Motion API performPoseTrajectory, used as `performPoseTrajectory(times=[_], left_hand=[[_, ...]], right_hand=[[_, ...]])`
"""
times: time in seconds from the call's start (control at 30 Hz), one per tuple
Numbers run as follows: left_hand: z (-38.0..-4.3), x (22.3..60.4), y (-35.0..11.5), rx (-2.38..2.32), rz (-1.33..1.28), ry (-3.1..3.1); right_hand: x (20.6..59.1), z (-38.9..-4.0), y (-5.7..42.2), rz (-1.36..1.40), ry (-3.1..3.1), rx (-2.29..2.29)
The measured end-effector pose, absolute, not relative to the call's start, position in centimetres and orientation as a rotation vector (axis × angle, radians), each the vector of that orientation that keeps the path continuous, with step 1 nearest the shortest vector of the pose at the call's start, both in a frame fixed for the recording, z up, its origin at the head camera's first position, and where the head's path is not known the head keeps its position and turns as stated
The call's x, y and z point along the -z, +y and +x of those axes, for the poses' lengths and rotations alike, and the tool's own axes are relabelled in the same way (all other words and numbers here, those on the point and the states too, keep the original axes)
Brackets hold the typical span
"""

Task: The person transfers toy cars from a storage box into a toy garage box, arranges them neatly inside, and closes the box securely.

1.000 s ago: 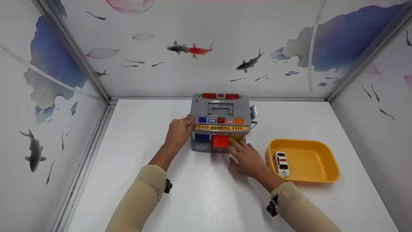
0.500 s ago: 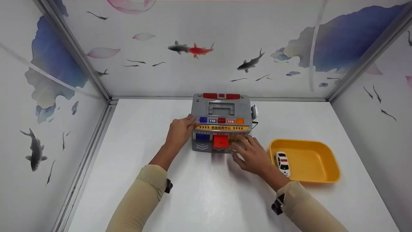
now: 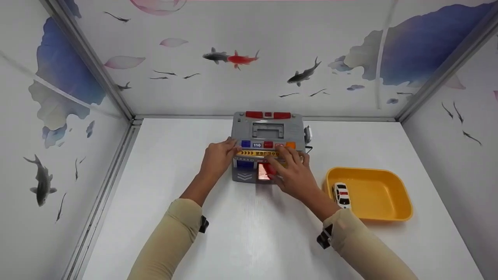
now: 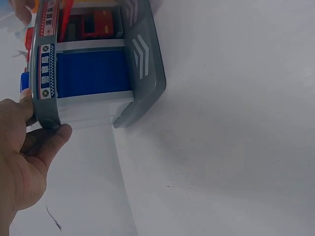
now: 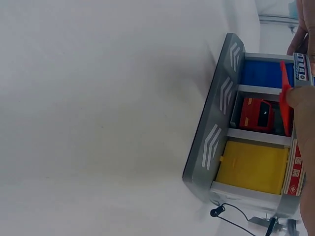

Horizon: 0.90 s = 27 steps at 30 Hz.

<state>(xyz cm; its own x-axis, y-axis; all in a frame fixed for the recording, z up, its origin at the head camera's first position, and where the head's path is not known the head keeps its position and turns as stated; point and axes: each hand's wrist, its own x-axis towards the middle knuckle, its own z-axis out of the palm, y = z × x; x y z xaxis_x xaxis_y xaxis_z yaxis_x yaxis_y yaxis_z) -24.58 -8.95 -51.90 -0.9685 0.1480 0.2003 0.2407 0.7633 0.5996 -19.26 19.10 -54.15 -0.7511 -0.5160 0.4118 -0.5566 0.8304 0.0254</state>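
From my end: toy station (image 3: pixel 267 138) sits at the far side of the white table (image 3: pixel 233 233), front facing me. I've got the left hand (image 3: pixel 218 155) pinching its front L roof corner, thumb and fingertips either side of the edge. The right hand (image 3: pixel 297 177) is at the front w/ fingers bent, one digit against the red door (image 5: pixel 284 101), which stands tipped open over the middle bay; can't tell if it's really pinched or just propped. Red car (image 5: pixel 257 114) is inside that bay, btw the blue door (image 4: pixel 93 73) and yellow door (image 5: pixel 253 167), both down.

Handling: prob hollow plastic, light for its bulk, stiff, smooth, so could skid if pushed; steady it by the roof corner. Door's thin, hinge prob the weak spot; take it by the free edge, gently. Car's likely light too, best held by its sides.

Hard to see: R fingers cover part of the yellow strip and buttons, car's rear is lost behind the door, station's back is out of sight
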Motion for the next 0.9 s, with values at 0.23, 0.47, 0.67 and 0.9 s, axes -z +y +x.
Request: performPoseTrajectory(times=[0.23,0.47,0.67,0.9], left_hand=[[-24.5,51.7,-8.9,1.007,-0.297,-2.850],[-24.5,51.7,-9.0,0.985,-0.280,-2.858],[-24.5,51.8,-9.2,0.969,-0.283,-2.843],[-24.6,51.6,-9.1,1.014,-0.268,-2.865]], right_hand=[[55.2,-19.8,17.8,0.726,-2.640,-0.097],[56.2,-20.4,17.1,0.691,-2.593,-0.025],[57.3,-21.1,16.7,0.663,-2.519,0.141],[58.4,-21.8,16.5,0.634,-2.409,0.224]])
